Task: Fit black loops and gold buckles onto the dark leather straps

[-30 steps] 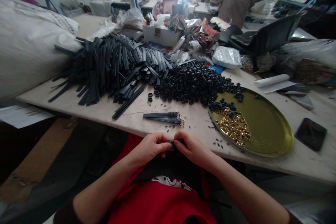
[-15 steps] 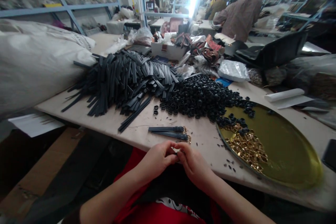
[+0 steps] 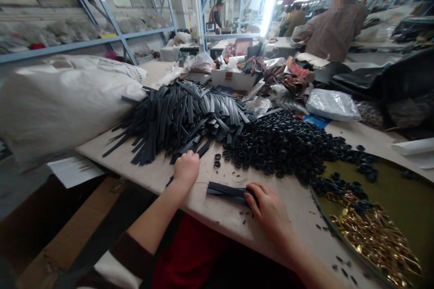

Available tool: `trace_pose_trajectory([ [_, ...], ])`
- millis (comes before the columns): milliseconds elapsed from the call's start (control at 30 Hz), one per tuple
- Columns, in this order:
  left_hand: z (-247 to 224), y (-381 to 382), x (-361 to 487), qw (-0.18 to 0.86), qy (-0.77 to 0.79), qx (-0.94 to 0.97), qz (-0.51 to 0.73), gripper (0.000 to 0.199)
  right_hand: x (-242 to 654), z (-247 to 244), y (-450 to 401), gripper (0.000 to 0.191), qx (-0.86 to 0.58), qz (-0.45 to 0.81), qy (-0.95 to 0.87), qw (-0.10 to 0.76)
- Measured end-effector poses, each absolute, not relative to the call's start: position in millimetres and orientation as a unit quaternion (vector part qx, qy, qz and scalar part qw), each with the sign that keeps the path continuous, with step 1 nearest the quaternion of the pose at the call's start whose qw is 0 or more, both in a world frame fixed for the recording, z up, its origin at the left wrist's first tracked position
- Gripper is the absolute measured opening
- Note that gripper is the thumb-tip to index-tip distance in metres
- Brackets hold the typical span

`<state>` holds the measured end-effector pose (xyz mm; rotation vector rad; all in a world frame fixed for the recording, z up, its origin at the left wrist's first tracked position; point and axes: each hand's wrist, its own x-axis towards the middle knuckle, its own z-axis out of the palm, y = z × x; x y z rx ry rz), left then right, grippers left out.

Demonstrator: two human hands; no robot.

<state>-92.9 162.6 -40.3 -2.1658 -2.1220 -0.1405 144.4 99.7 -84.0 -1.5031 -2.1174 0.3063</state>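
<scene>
My left hand [image 3: 186, 169] is closed over black straps [image 3: 204, 149] at the front edge of a big pile; strap ends show on either side of the fist. How many it grips is hidden. At the middle of the table my right hand [image 3: 269, 205] curls its fingers over one end of a few finished straps [image 3: 224, 190] lying side by side. Their buckle ends are covered by the fingers. Behind the left hand spreads the heap of loose black straps [image 3: 176, 113]. Beside it rises a mound of small black loops [image 3: 285, 140].
To the right, a round gold tray [image 3: 407, 189] holds gold buckles [image 3: 376, 235] and some loops. A white sack [image 3: 74, 99] bulges at left. Behind the piles stand a white box [image 3: 233, 80] and plastic-wrapped packs [image 3: 332, 104]. Another person [image 3: 332, 27] works farther back.
My hands were together near my body; now they are apart. The left has gone forward to loose straps, the right onto the finished straps on the table. The view has shifted too.
</scene>
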Motion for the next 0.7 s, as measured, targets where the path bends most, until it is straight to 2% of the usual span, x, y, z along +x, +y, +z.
trace_pose_trajectory([
  [300,-48.7,159.5,-96.7,0.084,-0.701,-0.707,-0.05,0.022,159.7,-77.5,92.6,0.029,-0.554,0.146,-0.761,0.306],
  [467,-18.5,143.5,-93.7,0.087,-0.679,-0.724,-0.085,0.026,198.2,-70.8,98.3,0.027,-0.594,0.089,-0.729,0.328],
  [533,0.3,127.7,-85.4,0.081,-0.654,-0.74,-0.134,0.025,213.4,-70.6,105.8,0.026,-0.629,0.061,-0.712,0.306],
  [600,17.8,107.1,-72.1,0.005,-0.629,-0.745,-0.221,0.019,221.4,-70.9,115.5,0.025,-0.653,0.041,-0.709,0.263],
  [633,24.4,95.9,-63.9,-0.075,-0.62,-0.735,-0.266,0.016,221.9,-71.1,120.7,0.025,-0.657,0.035,-0.713,0.242],
  [700,30.5,74.1,-46.3,-0.309,-0.595,-0.67,-0.32,0.013,216.8,-71.2,130.7,0.024,-0.654,0.028,-0.725,0.217],
])
